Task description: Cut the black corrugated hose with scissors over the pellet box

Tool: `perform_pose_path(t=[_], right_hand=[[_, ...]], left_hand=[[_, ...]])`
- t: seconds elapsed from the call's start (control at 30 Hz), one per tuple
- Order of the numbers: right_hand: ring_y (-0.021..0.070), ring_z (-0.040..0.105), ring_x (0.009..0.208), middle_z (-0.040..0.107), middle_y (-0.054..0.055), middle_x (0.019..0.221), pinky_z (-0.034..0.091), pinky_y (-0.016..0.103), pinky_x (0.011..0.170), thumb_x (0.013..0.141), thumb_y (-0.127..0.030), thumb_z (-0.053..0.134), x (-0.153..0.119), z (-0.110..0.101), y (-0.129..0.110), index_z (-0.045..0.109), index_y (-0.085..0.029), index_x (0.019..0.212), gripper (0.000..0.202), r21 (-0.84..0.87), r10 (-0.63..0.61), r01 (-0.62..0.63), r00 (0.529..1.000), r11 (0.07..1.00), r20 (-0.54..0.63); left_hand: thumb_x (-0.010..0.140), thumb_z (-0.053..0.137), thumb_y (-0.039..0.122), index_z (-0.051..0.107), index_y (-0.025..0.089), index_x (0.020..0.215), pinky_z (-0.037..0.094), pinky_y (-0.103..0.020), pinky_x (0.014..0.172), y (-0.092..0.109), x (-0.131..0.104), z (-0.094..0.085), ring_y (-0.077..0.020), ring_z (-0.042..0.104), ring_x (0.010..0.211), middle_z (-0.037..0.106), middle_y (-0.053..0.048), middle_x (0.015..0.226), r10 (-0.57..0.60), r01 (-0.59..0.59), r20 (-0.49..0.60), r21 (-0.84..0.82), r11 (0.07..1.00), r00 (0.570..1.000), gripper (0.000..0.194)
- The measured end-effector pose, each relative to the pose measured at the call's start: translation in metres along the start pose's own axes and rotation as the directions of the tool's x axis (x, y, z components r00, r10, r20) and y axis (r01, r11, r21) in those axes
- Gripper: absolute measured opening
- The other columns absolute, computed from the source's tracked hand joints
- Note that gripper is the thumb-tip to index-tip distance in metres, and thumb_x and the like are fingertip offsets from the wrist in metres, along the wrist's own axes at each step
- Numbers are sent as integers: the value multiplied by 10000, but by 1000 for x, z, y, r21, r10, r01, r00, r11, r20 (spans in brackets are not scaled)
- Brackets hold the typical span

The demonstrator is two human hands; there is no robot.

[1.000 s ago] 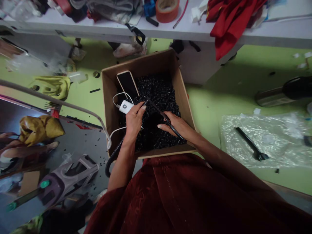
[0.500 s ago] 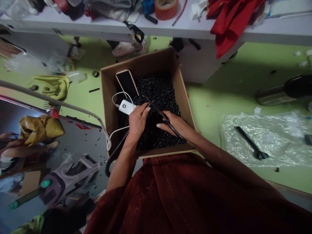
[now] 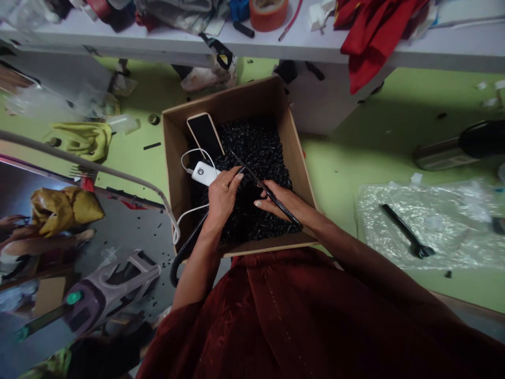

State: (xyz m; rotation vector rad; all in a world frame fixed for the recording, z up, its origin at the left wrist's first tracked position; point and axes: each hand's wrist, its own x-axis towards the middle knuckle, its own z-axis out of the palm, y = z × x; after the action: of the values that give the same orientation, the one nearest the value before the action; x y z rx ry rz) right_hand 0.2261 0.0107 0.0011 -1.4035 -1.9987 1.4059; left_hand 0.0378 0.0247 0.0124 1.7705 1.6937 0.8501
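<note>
A cardboard box holds many small black pieces. Over them my left hand is closed on a black ribbed tube, which runs down beside my forearm and over the box's edge. My right hand holds a thin black rod, slanting from upper left to lower right, with its thumb stretched out toward the left. The rod passes close to my left fingertips; whether they touch is unclear. A phone and a white device with a white cable lie at the box's left side.
A white shelf with orange tape and red cloth crosses the top. On the green surface at right are a plastic bag, a black tool and a metal flask. A grey rail extends from the left.
The black rod has turned slightly in my right hand and now looks straighter. Both hands stay in nearly the same place.
</note>
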Motion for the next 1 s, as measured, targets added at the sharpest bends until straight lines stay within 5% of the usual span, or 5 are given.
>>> perform_pose_path(t=[0.33, 0.63, 1.0], right_hand=[[295, 581, 1038, 595, 183, 1135, 443, 407, 861, 786, -529, 527, 1, 4, 3, 426, -115, 1291, 661, -62, 7, -11, 998, 998, -69], [280, 597, 998, 607, 172, 1107, 452, 394, 853, 800, -492, 529, 2, 4, 3, 446, -128, 1260, 593, -48, -2, -1, 997, 999, -74], [233, 603, 889, 637, 113, 968, 426, 319, 718, 868, -290, 416, 2, 1, 3, 459, -182, 1049, 215, -245, -38, 21, 997, 969, -64]], left_hand=[[905, 466, 413, 683, 220, 1084, 431, -287, 807, 3, 0, 0, -167, 590, 846, 672, -49, 913, -1, 2, -23, 37, 999, 1000, 341], [912, 453, 412, 678, 207, 1102, 422, -276, 771, 4, -1, 1, -160, 579, 814, 653, -50, 867, 17, -16, -16, 81, 997, 1000, 359], [922, 400, 459, 664, 173, 1134, 418, -261, 712, -1, -2, 5, -143, 566, 755, 643, -58, 835, 68, -67, -1, 174, 983, 998, 443]])
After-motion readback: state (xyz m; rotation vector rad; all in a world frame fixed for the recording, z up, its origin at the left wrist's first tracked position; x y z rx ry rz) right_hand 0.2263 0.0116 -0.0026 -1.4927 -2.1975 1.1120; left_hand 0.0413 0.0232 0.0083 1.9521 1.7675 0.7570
